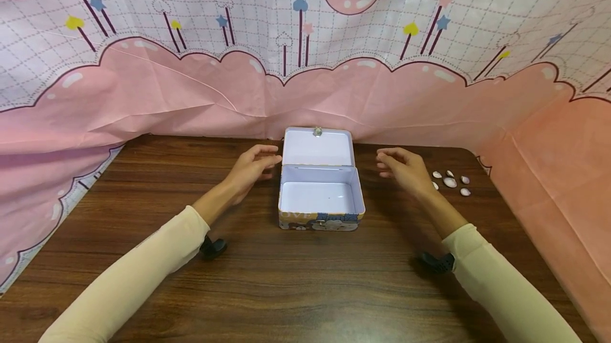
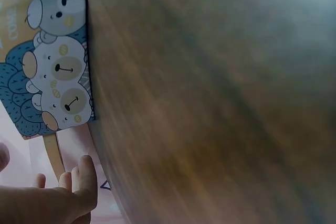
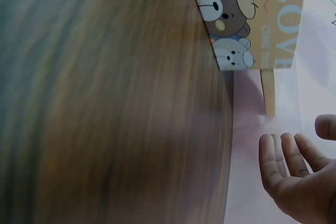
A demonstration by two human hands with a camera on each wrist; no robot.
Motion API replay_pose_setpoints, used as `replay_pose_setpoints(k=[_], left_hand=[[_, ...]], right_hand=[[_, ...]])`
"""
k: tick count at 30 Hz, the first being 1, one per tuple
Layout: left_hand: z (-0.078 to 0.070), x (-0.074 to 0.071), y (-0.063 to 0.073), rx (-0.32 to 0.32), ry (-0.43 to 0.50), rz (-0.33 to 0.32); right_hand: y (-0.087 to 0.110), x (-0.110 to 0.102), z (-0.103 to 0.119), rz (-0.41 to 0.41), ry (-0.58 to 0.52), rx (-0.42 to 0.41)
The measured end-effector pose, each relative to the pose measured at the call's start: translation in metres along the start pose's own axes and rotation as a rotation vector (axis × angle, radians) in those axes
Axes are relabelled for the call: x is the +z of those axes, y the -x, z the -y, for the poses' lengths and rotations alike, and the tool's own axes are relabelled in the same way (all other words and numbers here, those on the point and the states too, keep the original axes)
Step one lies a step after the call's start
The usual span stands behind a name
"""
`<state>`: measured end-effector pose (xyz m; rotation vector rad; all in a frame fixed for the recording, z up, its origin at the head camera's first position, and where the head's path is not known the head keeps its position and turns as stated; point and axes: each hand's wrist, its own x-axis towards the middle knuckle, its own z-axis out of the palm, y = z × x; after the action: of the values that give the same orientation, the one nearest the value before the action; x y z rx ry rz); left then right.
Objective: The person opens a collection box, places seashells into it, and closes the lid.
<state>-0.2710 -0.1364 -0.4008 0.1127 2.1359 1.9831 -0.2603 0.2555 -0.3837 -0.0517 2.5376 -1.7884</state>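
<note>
A tin box (image 1: 322,197) with its hinged lid (image 1: 317,147) raised stands at the middle of the table; its white inside holds nothing. Cartoon bears and lettering cover its outer side, seen in the left wrist view as a printed wall (image 2: 58,72) and in the right wrist view as another printed wall (image 3: 247,22). Just left of the lid, my left hand (image 1: 250,169) hovers with fingers loosely bent and nothing in them. My right hand (image 1: 404,169) is held off to the right of the box, its fingers relaxed, holding nothing.
Several small white-and-purple shells (image 1: 450,182) lie on the brown wooden table (image 1: 305,284), right of my right hand. A pink and white patterned cloth (image 1: 205,88) hangs behind the table and along its sides. Dark wrist straps (image 1: 436,262) hang below my sleeves.
</note>
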Motion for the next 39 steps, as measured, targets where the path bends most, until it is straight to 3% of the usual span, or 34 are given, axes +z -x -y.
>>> replay_pose_setpoints(k=[11, 21, 32, 39], left_hand=[[0.005, -0.004, 0.021, -0.025, -0.024, 0.076], [0.01, -0.004, 0.037, -0.037, -0.038, 0.146], [0.012, -0.004, 0.046, -0.027, -0.062, 0.235], [0.009, 0.001, 0.049, -0.03, -0.053, 0.269]], right_hand=[[0.016, -0.027, -0.01, 0.033, 0.104, -0.012], [0.024, -0.044, -0.016, 0.002, 0.158, 0.0], [0.027, -0.069, -0.028, -0.014, 0.259, 0.006], [0.029, -0.091, -0.036, -0.033, 0.314, 0.055]])
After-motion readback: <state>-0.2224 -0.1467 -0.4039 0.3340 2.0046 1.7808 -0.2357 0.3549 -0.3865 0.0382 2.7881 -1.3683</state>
